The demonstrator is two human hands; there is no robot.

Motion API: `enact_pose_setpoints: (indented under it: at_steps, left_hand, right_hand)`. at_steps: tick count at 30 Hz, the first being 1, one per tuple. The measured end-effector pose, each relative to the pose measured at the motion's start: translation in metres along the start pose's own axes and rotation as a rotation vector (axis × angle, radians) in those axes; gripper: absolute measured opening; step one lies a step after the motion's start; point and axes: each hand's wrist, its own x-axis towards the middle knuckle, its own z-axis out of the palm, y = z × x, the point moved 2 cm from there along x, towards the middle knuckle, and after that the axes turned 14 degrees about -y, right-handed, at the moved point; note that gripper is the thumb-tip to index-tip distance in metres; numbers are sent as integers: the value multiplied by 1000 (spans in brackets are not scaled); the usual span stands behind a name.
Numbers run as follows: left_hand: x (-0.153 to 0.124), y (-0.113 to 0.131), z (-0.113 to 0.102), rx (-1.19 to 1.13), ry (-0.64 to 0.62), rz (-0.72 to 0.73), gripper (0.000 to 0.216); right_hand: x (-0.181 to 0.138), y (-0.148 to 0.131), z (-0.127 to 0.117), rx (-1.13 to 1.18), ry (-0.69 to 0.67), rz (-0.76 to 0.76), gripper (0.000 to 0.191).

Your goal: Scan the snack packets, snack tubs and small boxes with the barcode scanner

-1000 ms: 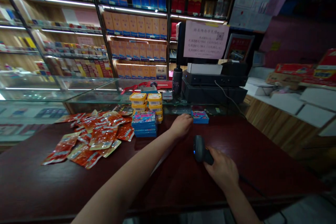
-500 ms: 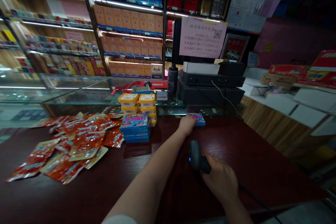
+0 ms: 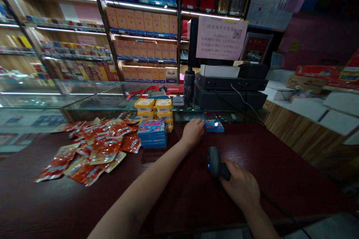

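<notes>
My left hand (image 3: 193, 133) reaches across the dark counter, empty, its fingers loosely bent. Just right of it lies a small blue box (image 3: 214, 123) with pink print, apart from the hand. In my right hand (image 3: 242, 186) is a black barcode scanner (image 3: 214, 162), held by its handle, with a blue light at its head; its cable trails to the lower right. To the left of my left hand stands a stack of similar blue boxes (image 3: 153, 134). Behind that stack are yellow-lidded tubs (image 3: 163, 105). Further left, orange-red snack packets (image 3: 106, 143) lie in a loose pile.
A glass display case (image 3: 92, 99) runs along the counter's far side. A monitor with a pink paper sign (image 3: 220, 39) stands behind, over a black cash drawer (image 3: 230, 97). A black bottle (image 3: 189, 84) is beside it. White boxes (image 3: 322, 112) fill the right side.
My left hand has come off the blue box and shifted left, leaving the box on the counter. My right hand still holds the scanner. The view has turned slightly left.
</notes>
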Motion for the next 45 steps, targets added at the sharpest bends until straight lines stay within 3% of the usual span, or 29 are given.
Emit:
enact_pose_setpoints:
  at_steps: [3, 6, 9, 15, 20, 24, 27, 38, 42, 45]
  left_hand:
    - [-41, 3, -7, -687, 259, -249, 13]
    - [-81, 13, -1, -1385, 321, -401, 32]
    - [-112, 20, 1, -1684, 377, -508, 48]
    - [-133, 5, 7, -1711, 550, -597, 50]
    - [-130, -5, 13, -1740, 599, -571, 46]
    - [-130, -7, 15, -1752, 618, -570, 46]
    - [-130, -6, 16, -1729, 623, -559, 45]
    - [-130, -6, 17, -1639, 610, -544, 47]
    - [-131, -7, 18, -1633, 604, -557, 48]
    - [-130, -6, 17, -1648, 606, -563, 48]
  right_hand:
    - [-1, 1, 0, -11, 0, 0, 31]
    - [-1, 2, 2, -29, 9, -8, 32]
    - [-3, 1, 1, -19, 30, -28, 33]
    - [-5, 4, -17, 237, -71, 11, 35]
    - [-8, 5, -35, 658, -117, -162, 39]
    - [-20, 0, -36, 928, -293, -60, 40]
    - [-28, -7, -36, 1022, -350, -9, 43]
    - [-34, -11, -41, 1035, -351, 7, 40]
    - [-25, -1, -40, 865, -250, -74, 42]
    - [-15, 6, -41, 596, -172, -104, 40]
